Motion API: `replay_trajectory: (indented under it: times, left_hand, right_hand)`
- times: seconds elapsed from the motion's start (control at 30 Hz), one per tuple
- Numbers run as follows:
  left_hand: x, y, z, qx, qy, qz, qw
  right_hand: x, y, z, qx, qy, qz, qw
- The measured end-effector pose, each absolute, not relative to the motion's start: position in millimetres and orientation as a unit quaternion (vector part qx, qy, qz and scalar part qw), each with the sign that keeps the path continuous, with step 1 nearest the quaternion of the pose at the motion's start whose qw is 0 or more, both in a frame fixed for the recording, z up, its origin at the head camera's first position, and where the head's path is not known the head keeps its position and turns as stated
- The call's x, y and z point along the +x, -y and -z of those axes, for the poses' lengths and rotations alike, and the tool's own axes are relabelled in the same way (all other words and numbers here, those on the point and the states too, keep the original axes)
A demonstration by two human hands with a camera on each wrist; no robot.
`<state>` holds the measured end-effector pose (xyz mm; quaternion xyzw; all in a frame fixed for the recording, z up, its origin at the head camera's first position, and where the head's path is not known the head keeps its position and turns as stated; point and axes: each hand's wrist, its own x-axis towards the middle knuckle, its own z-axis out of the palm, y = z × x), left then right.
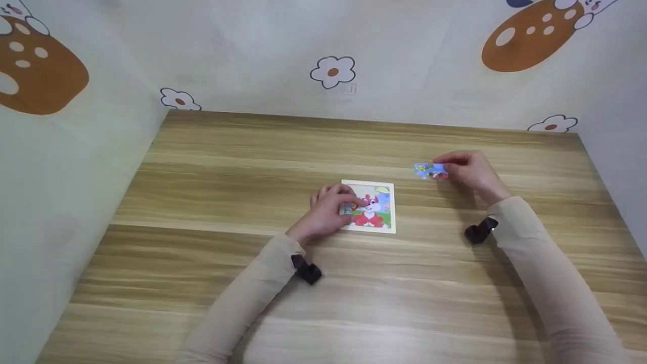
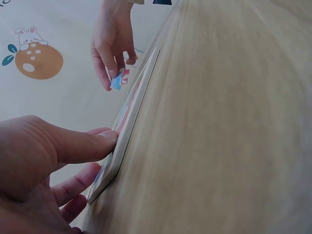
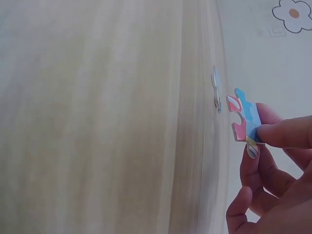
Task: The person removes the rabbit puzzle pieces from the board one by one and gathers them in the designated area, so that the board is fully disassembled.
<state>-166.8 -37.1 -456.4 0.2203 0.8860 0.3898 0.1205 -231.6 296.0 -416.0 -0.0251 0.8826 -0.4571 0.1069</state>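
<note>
Two hands share the work at this table [image 1: 227, 202]: the left hand [image 1: 331, 208] rests on the left part of the puzzle board [image 1: 393, 212], thumb and fingers apart, while the right hand [image 1: 472, 174] has thumb and fingers together on a puzzle piece [image 3: 251, 118], off the wood. To my eye the pinch is well placed, since the curved notch stays free; a light, level hold should suit something so thin. The left hand does best pressing just enough to keep the board from sliding, its index finger drawn back from the picture for a clearer view. A second piece [image 1: 420, 170] lies just left of the held one, where a low sweep could nudge it. Beyond both, the table's back edge meets the wall [image 1: 252, 60]; roomier wood stretches toward the near side, and a direct path runs to the board's right rim.
</note>
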Motion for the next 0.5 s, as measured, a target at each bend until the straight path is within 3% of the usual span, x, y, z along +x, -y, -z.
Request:
replay_trajectory:
  times: [0.5]
  left_hand:
    - [-166, 37, 457, 0.219, -0.886, -0.392, 0.116]
  right_hand:
    - [-248, -303, 422, -0.009, -0.895, 0.435, 0.100]
